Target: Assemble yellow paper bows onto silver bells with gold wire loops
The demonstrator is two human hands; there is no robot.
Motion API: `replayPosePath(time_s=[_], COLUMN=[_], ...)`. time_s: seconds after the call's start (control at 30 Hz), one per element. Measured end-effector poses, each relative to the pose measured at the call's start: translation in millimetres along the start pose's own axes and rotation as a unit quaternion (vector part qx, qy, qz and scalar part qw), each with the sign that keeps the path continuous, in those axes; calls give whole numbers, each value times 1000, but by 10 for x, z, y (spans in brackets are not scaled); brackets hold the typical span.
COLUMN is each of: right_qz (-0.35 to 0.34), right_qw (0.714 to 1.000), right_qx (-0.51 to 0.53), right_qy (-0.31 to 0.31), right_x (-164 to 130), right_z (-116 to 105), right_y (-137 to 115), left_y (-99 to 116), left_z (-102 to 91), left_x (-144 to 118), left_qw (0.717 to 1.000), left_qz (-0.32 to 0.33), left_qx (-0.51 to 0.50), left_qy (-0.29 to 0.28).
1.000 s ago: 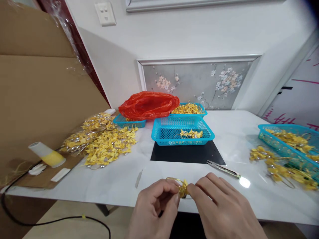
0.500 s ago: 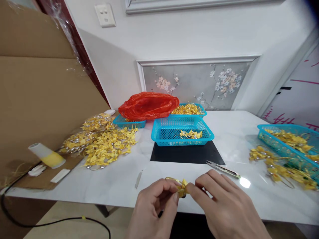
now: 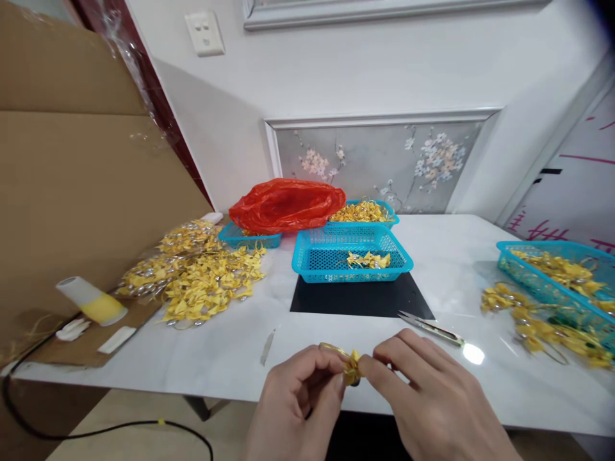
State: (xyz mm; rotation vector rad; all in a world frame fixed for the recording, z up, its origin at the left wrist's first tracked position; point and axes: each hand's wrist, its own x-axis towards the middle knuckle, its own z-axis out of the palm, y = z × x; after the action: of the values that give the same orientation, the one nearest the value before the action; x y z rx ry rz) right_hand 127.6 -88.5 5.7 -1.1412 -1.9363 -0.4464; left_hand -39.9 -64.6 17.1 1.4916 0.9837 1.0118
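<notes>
Between my hands, over the front edge of the white table, is a small yellow ribbon bow [image 3: 353, 367] with a loop of yellow cord and a dark bit underneath. My left hand [image 3: 302, 397] pinches it from the left between thumb and fingers. From the right, the fingertips of my right hand [image 3: 427, 390] are closed on the bow's other side. Thread snips [image 3: 432, 328] lie just beyond my right hand. Farther back a blue basket [image 3: 353, 276] stands on a black mat [image 3: 360, 301], with a few yellow bows [image 3: 369, 260] inside.
A heap of yellow bows [image 3: 206, 288] spreads at the left, near a white-and-yellow tube [image 3: 91, 301]. A red plastic bag [image 3: 283, 205] rests on baskets at the back. Another blue basket [image 3: 542, 282] stands right, with loose yellow bows [image 3: 542, 326] before it.
Almost nothing differs. Both hands keep hold of the bow, and the right fingers have shifted very slightly. The view has moved a touch.
</notes>
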Motion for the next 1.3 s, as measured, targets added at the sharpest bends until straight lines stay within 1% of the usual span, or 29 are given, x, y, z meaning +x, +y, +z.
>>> replayPosePath(time_s=[0.07,0.13,0.2,0.27,0.37,0.43,0.5,0.6,0.67,0.73,0.8,0.87,0.93,1.03,1.17,1.23,1.3], right_qz=[24,24,19,13,-7,-19,-17,0,16,33,48,66,78,72,80,92,115], right_qw=[999,999,999,999,998,998,998,998,997,995,992,988,986,986,983,982,980], right_qx=[27,45,45,34,21,22,23,23,33,47,56,57,55,54,58,70,97], right_qy=[-1,-13,-15,-27,-58,-56,-56,-66,-75,-85,-104,-126,-139,-138,-156,-150,-129], right_x=[-35,-56,-62,-63,-75,-97,-126,-166,-177,-172,-156,-142,-136,-154,-193,-199,-193], right_z=[34,56,61,54,44,52,72,112,135,149,154,150,143,143,176,198,217], right_y=[-26,-60,-89,-101,-86,-70,-62,-67,-73,-77,-78,-75,-69,-47,-9,-8,-31], left_y=[-21,-37,-46,-55,-90,-130,-169,-196,-192,-186,-191,-205,-220,-232,-240,-246,-251], left_z=[-13,-21,-24,-25,-20,-1,33,81,87,71,46,28,25,38,48,44,40], left_x=[10,20,27,31,32,29,22,14,17,26,38,49,58,68,79,78,73], left_qw=[1000,999,998,996,986,975,964,955,952,948,939,931,931,936,937,940,945], left_qz=[12,23,37,60,109,157,210,250,258,267,286,303,305,289,284,273,252], left_qx=[12,16,27,59,124,156,164,153,158,175,193,201,202,201,203,204,207], left_qy=[-23,-38,-38,-34,-21,-2,26,54,43,18,-3,-9,-11,-19,-14,-15,-22])
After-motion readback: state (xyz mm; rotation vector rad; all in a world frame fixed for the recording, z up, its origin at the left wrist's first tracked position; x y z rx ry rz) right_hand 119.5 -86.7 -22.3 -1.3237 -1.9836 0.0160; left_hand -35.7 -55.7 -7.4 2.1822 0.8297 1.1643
